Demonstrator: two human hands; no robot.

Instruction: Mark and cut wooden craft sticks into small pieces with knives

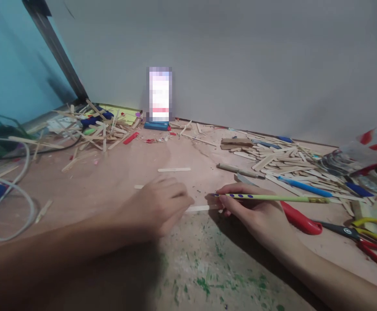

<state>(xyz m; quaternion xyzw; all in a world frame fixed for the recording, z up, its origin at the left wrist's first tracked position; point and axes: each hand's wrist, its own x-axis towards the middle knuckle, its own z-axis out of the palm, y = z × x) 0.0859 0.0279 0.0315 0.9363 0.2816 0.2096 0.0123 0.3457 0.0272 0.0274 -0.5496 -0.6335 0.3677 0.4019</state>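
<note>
While your right hand [256, 211] is pinching the pencil [272, 197] near its tip, likely for control, your left hand [162, 205] is perhaps steadying the stick [201, 208] — grip unclear — lying well out from the desk's [188, 151] back edge.

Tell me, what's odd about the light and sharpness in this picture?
In the head view, the upright glowing rectangular screen is mostly washed-out white and coarsely pixelated; in the head view, the bare left hand looks smeared, the slim yellow-green blue-spotted pencil in the bare right hand crisper; in the head view, that hand casts a dark shadow on the pinkish tabletop.
</note>
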